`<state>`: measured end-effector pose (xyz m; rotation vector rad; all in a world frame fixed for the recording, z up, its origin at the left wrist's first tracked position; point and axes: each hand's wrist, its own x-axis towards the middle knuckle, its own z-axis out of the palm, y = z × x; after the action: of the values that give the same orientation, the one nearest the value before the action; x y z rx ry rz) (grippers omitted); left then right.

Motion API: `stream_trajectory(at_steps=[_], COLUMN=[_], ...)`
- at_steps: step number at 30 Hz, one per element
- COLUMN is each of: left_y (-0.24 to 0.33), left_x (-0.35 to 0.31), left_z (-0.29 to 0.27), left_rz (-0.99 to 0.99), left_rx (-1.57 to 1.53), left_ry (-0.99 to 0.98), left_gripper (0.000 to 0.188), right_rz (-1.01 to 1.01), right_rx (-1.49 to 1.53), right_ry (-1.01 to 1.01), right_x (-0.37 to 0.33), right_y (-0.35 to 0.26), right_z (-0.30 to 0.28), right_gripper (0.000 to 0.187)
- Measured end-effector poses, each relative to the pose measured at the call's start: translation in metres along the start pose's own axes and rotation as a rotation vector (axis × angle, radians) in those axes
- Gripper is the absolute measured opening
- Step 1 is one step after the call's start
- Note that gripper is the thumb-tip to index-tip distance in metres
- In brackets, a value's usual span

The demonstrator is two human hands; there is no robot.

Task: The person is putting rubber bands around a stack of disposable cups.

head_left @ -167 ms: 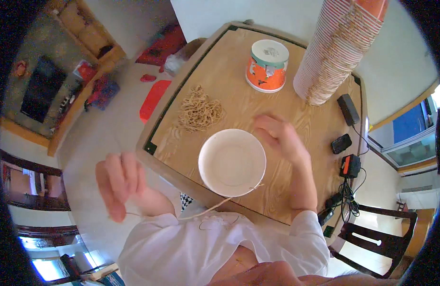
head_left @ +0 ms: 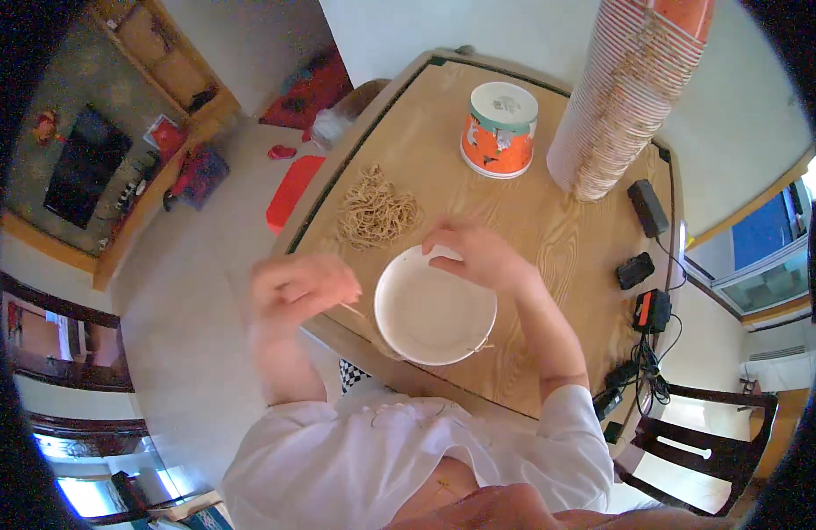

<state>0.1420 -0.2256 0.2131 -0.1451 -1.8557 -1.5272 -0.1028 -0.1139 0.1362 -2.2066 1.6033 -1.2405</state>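
Note:
A white paper tub [head_left: 434, 309] stands with its round mouth up near the table's front edge. A thin tan cord is caught at its near right rim, with an end sticking out. Blurred by motion, my left hand [head_left: 306, 284] is left of the tub, its fingers closed on the cord [head_left: 351, 309], which runs down along the tub's left side. My right hand [head_left: 478, 254] is over the far rim, with thumb and forefinger bent and apart; whether it touches the rim I cannot tell. A tangled heap of tan cords [head_left: 378, 210] lies beyond.
An upside-down orange and green paper tub [head_left: 498, 132] stands on the wooden table [head_left: 523, 208]. Beside it rises a tall stack of nested tubs [head_left: 615, 106] with cords down its side. Black adapters [head_left: 648, 208] and tangled cables [head_left: 648, 371] lie along the right edge, near a dark chair [head_left: 704, 442].
My left hand has moved up and right toward the tub, bringing the cord with it. My right hand has come leftward from beside the tub to over its far rim.

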Motion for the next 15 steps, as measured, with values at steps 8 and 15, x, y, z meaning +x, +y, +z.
stream_trajectory(at_steps=[8,15], left_y=[-0.055,-0.077], left_x=[0.005,0.006], left_z=[0.037,0.056], left_rz=[-0.585,-0.646], left_rx=[0.258,-0.021], left_ry=[0.069,-0.070], left_gripper=[0.014,0.025], right_rz=[0.530,0.423], right_rx=[-0.297,-0.153], right_ry=[-0.298,0.040], right_x=[-0.037,-0.039], right_y=[-0.034,-0.063], right_z=[-0.015,-0.037], right_gripper=[0.014,0.024])
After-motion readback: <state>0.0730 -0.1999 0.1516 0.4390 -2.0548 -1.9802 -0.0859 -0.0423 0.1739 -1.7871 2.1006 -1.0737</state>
